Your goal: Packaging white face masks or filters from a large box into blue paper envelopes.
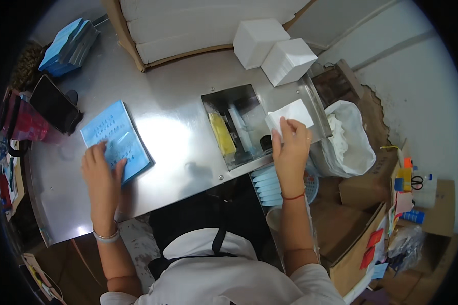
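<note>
My left hand [99, 170] rests on the lower left part of a blue printed packet [122, 137], its fingers slightly bent and the thumb apart from them. The packet lies flat and tilted on the steel tabletop and has a clear, shiny cover. My right hand [292, 147] pinches the near edge of a white square paper napkin [296, 113], thumb on one side and fingertips on top. Whether it is one napkin or a thin stack I cannot tell. It lies over the table just right of a rectangular opening [244, 107] in the steel.
Two white stacks of squares [289, 61] stand at the back right, beside a large white-lined box [178, 25]. Blue packets [68, 46] are piled far left, near a phone [54, 104] and a pink cup [30, 124]. Right of the table are a lined bin [359, 152] and cardboard boxes [369, 178].
</note>
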Available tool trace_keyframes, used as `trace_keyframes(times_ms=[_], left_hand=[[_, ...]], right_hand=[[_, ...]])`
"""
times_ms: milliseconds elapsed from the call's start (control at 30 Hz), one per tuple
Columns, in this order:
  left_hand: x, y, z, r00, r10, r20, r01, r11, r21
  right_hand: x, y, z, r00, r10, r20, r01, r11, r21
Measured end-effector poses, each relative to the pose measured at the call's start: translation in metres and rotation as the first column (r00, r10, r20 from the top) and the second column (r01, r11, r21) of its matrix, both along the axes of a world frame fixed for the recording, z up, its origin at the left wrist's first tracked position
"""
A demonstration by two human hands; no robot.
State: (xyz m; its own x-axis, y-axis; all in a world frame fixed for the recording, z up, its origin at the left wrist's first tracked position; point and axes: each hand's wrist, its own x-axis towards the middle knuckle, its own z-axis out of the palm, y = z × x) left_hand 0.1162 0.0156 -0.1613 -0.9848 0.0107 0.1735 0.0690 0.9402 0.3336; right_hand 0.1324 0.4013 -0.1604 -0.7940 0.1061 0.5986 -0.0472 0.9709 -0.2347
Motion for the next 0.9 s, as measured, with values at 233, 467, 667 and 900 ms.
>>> trace_keyframes(times_ms=[233, 467, 667, 900], left_hand=[[-0.008, 0.049, -0.012, 0.947, -0.153, -0.284, 0.163, 0.987, 0.011], [0.027, 0.146, -0.016, 0.811, -0.571, -0.128, 0.585, 0.802, 0.124], [0.027, 0.111, -0.015, 0.848, -0.528, -0.047, 0.526, 0.827, 0.199], [0.035, 0.135, -0.011, 0.84, -0.53, -0.118, 0.536, 0.843, 0.032]], right_hand=[[0.0, 0.014, -0.001, 0.999, 0.039, 0.03, -0.036, 0.995, -0.088], [0.015, 0.008, 0.009, 0.971, 0.238, -0.033, -0.238, 0.971, 0.022], [0.039, -0.088, -0.006, 0.798, 0.561, 0.221, -0.578, 0.816, 0.015], [0.008, -0.031, -0.023, 0.881, 0.473, -0.016, -0.473, 0.88, -0.044]])
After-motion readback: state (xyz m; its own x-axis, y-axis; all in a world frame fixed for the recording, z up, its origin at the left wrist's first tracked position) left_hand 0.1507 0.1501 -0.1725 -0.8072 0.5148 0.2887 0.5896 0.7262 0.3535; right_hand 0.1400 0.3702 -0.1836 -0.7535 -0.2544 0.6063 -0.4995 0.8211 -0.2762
